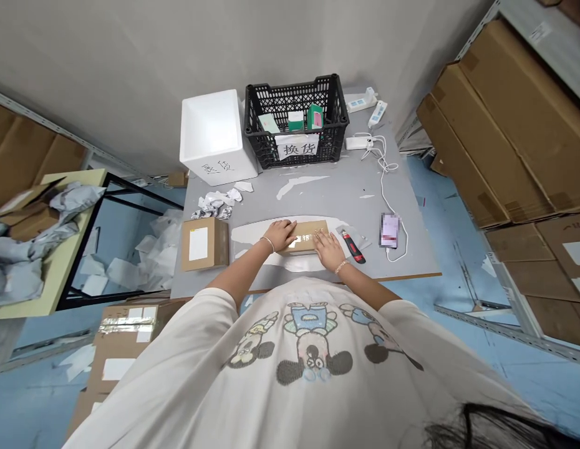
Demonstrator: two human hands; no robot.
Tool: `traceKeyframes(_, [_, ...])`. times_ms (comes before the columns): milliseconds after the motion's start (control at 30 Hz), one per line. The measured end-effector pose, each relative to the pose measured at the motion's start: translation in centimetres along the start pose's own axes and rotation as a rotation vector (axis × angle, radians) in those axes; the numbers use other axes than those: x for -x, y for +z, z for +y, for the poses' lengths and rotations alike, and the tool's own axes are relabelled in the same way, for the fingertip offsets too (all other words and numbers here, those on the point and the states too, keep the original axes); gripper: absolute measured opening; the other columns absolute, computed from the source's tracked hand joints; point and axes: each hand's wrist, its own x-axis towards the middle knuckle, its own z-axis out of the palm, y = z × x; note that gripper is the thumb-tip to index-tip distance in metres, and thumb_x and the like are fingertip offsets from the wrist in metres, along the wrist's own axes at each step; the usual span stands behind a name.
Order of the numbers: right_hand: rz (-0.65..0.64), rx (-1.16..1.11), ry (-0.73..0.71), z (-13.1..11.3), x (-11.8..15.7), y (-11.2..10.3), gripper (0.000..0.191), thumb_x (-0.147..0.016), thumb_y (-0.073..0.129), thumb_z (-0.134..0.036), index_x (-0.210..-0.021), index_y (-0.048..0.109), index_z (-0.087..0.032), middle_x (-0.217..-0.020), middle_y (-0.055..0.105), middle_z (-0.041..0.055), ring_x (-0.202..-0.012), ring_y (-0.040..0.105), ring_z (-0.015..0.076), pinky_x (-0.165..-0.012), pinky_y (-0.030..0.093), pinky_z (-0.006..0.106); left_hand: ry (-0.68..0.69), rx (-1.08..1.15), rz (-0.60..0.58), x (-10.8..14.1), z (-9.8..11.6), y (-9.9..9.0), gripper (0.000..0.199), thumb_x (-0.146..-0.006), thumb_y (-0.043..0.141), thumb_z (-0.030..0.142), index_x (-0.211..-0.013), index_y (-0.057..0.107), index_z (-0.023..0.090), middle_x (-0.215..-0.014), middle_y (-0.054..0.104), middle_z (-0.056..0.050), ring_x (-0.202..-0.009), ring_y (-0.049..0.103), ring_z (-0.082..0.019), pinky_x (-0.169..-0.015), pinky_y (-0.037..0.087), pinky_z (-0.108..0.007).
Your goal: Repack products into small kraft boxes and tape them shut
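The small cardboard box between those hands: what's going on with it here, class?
A person's left grip and right grip lie on the small cardboard box, one toward each end. It rests on the table, shiny tape showing on top. A red-and-black cutter lies beside the right grip, unheld.

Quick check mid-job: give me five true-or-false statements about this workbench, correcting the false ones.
1. The left hand and the right hand both touch the small brown cardboard box. True.
2. The red-and-black utility knife lies beside the left hand. False: the knife is beside the right hand.
3. The black plastic crate bears a white paper sign. True.
4. The white foam box stands right of the crate. False: the foam box is left of it.
5. A thin white cable runs to the screen-lit phone. True.
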Motion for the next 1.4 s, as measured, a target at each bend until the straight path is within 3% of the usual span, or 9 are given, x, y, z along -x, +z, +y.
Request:
traceKeyframes(167, [-0.010, 0.077, -0.019, 0.0, 0.8, 1.0, 0.046, -0.097, 0.039, -0.019, -0.141, 0.050, -0.013, -0.140, 0.051, 0.0182, -0.131, 0.038, 0.0295, -0.107, 0.028, 0.047, 0.021, -0.004, -0.033, -0.2, 0.0, 0.1, 0.068, -0.091, 0.049, 0.055, -0.147, 0.041, 0.017, -0.133, 0.053, -0.015, -0.116, 0.052, -0.030, -0.099, 0.039, -0.040])
traceKeyframes(333, [-0.128, 0.127, 0.065, -0.9, 0.6, 0.4, 0.049, -0.095, 0.038, -0.014, -0.143, 0.049, -0.014, -0.122, 0.056, 0.0195, -0.110, 0.045, 0.0293, -0.091, 0.034, 0.042, -0.005, -0.047, -0.018, -0.3, 0.4, 0.5, 0.065, -0.092, 0.050, 0.054, -0.146, 0.041, 0.019, -0.130, 0.055, -0.015, -0.114, 0.054, -0.030, -0.096, 0.039, -0.039])
traceKeyframes(533, [-0.186, 0.142, 0.065, -1.1, 0.0, -0.6, 0.048, -0.097, 0.036, -0.013, -0.142, 0.049, -0.014, -0.117, 0.056, 0.0179, -0.107, 0.043, 0.0281, -0.087, 0.032, 0.039, 0.036, -0.179, -0.044, -0.6, 0.8, 0.7, 0.063, -0.097, 0.040, 0.050, -0.146, 0.038, 0.010, -0.127, 0.057, -0.018, -0.110, 0.055, -0.031, -0.092, 0.041, -0.038])
traceKeyframes(700, [-0.189, 0.128, 0.101, -0.9, 0.1, -0.7, 0.044, -0.100, 0.037, -0.023, -0.141, 0.051, -0.016, -0.113, 0.056, 0.0167, -0.106, 0.043, 0.0279, -0.085, 0.034, 0.039, 0.074, -0.193, -0.071, -0.5, 0.8, 0.5, 0.062, -0.099, 0.035, 0.046, -0.147, 0.037, 0.006, -0.126, 0.056, -0.021, -0.111, 0.056, -0.030, -0.091, 0.042, -0.037])
traceKeyframes(833, [-0.158, 0.104, 0.109, -0.9, -0.1, -1.0, 0.043, -0.099, 0.041, -0.024, -0.141, 0.052, -0.019, -0.112, 0.058, 0.0159, -0.107, 0.045, 0.0283, -0.087, 0.035, 0.039, 0.060, -0.131, -0.082, -0.6, 0.6, 0.3, 0.059, -0.100, 0.032, 0.044, -0.146, 0.039, 0.008, -0.126, 0.058, -0.020, -0.112, 0.056, -0.030, -0.090, 0.043, -0.036])
traceKeyframes(967, [-0.116, 0.072, 0.067, -0.5, -0.3, -1.5, 0.041, -0.096, 0.048, -0.025, -0.135, 0.058, -0.019, -0.128, 0.055, 0.0176, -0.118, 0.044, 0.0300, -0.096, 0.034, 0.042, 0.036, -0.037, -0.094, -1.4, 0.2, -0.5, 0.053, -0.100, 0.032, 0.044, -0.139, 0.049, 0.014, -0.123, 0.062, -0.016, -0.107, 0.060, -0.027, -0.090, 0.043, -0.034])
traceKeyframes(1133, [-0.116, 0.039, 0.014, 0.1, -0.2, -1.5, 0.039, -0.095, 0.050, -0.025, -0.132, 0.060, -0.015, -0.143, 0.047, 0.0187, -0.131, 0.039, 0.0310, -0.105, 0.029, 0.045, -0.070, 0.099, -0.152, -2.7, -1.4, -2.5, 0.052, -0.100, 0.023, 0.046, -0.112, 0.066, 0.019, -0.090, 0.070, -0.011, -0.086, 0.064, -0.025, -0.077, 0.044, -0.032])
traceKeyframes(1400, [-0.053, 0.051, 0.026, 0.2, -1.8, -2.7, 0.050, -0.087, 0.058, -0.019, -0.135, 0.052, -0.008, -0.122, 0.057, 0.0188, -0.116, 0.047, 0.0307, -0.110, 0.027, 0.046, -0.284, 0.439, -0.230, -6.1, -5.2, -3.1, 0.061, -0.090, 0.037, 0.067, -0.097, 0.071, 0.018, -0.086, 0.069, -0.005, -0.078, 0.060, -0.019, -0.073, 0.045, -0.027])
